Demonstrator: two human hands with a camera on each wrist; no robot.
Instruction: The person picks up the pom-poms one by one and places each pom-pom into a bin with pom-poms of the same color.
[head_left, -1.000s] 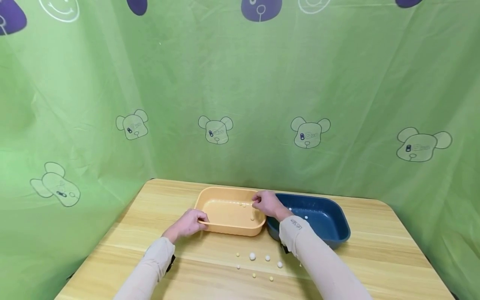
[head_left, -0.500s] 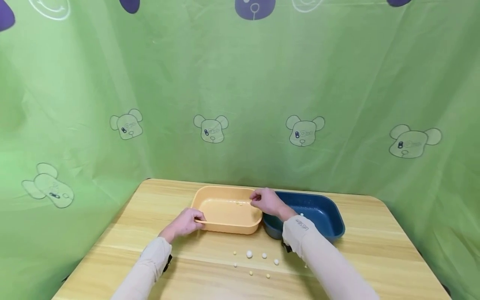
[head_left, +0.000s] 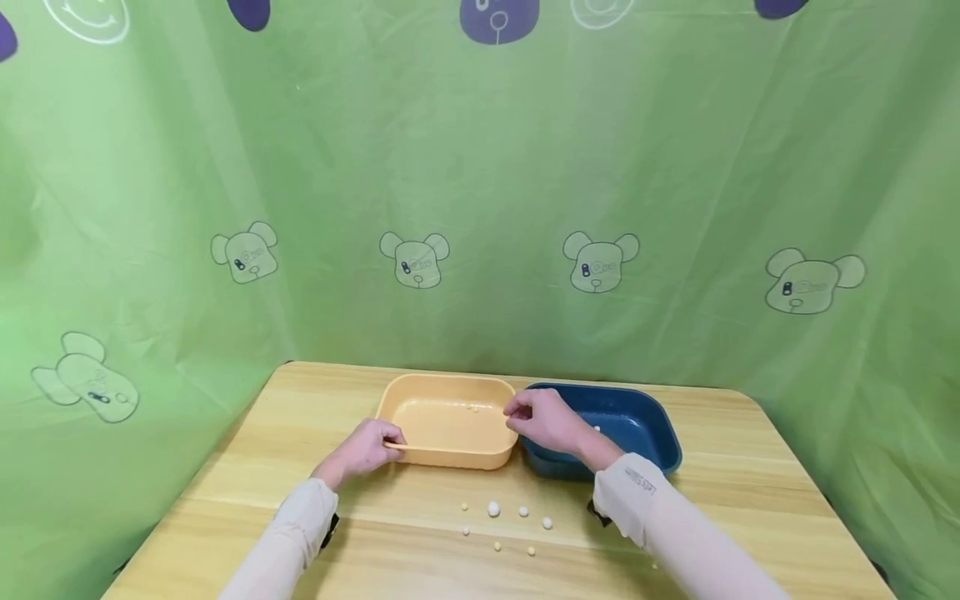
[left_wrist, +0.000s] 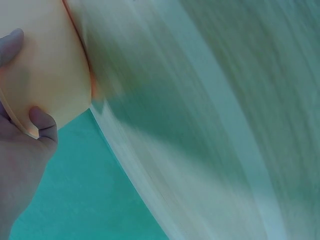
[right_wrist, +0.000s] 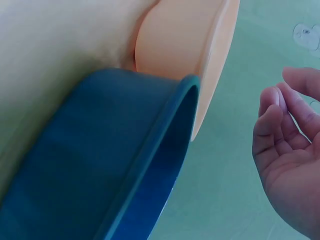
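My left hand [head_left: 363, 450] grips the near-left rim of an orange basin [head_left: 450, 458]. In the left wrist view, the left hand's thumb [left_wrist: 44, 122] is bent against the basin's outer wall. My right hand [head_left: 547, 419] hovers over the adjoining rims of the orange basin and a dark blue basin [head_left: 555, 468]. Its fingers are loosely bent, and the right wrist view shows nothing between thumb and fingertips [right_wrist: 272, 117]. Tiny yellow balls [head_left: 472, 409] lie inside the orange basin. A white ball [head_left: 597, 428] shows in the blue one, partly behind the wrist.
On the wooden table [head_left: 420, 542], several loose white and yellow balls lie before the basins, among them a larger white ball [head_left: 493, 508] and a small yellow ball [head_left: 532, 551]. A green curtain [head_left: 480, 167] stands around the table's back and sides.
My right hand has drawn slightly back toward the blue basin, and its forearm has swung right. A ball seen at the orange basin's right a second ago no longer shows. My left hand keeps its grip.
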